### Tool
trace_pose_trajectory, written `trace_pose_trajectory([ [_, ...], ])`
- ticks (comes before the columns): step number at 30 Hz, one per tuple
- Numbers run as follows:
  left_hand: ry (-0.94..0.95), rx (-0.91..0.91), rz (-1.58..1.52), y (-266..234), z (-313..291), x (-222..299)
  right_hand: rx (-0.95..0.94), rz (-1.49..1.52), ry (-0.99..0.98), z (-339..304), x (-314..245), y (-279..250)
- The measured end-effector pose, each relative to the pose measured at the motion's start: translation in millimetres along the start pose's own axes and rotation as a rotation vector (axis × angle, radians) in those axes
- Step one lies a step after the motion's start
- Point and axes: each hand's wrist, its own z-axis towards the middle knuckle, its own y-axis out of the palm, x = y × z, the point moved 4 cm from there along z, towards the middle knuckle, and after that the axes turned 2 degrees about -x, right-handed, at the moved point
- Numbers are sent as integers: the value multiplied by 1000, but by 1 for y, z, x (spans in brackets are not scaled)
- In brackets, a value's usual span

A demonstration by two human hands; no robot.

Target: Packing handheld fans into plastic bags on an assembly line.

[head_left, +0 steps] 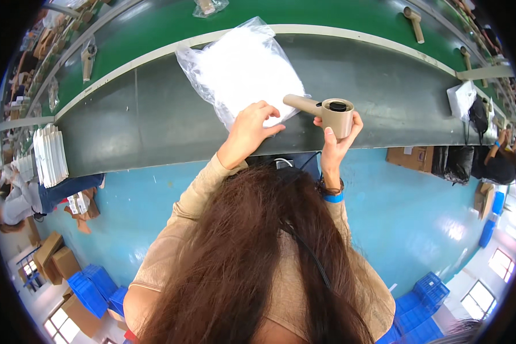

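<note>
Tan dryer (337, 124), clasped in the right hand (338, 148) at the worktop's (378, 92) near edge, could fall if that grip loosens; left hand (251, 127), half-spread, seemingly empty, could drag the bags (243, 69).

- Dark grey bench (378, 86) across 12 o'clock: white pack in clear plastic (249, 71) flat at 12, white stack (50, 155) by its 9 o'clock end
- Green belt (338, 14) behind it: bare tan device (414, 24) between 1 and 2, bagged one (88, 60) at 10
- Blue floor (407, 189): blue crates (92, 289) at 8, more (421, 304) at 4
</note>
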Motion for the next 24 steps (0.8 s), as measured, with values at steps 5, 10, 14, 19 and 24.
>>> trace_pose_trajectory([
  [5,-125,75,-144,10,0,-7,92,99,-14,5,0,-8],
  [10,-278,85,-285,2,8,-4,110,333,-41,-6,-21,-12],
  [14,-284,-12,-420,10,13,-10,25,194,17,-20,-17,5],
  [19,-346,-143,-804,19,12,-36,27,51,33,-30,-8,-14],
  [24,-202,4,-658,8,14,-17,-68,-9,-61,-30,-15,1],
])
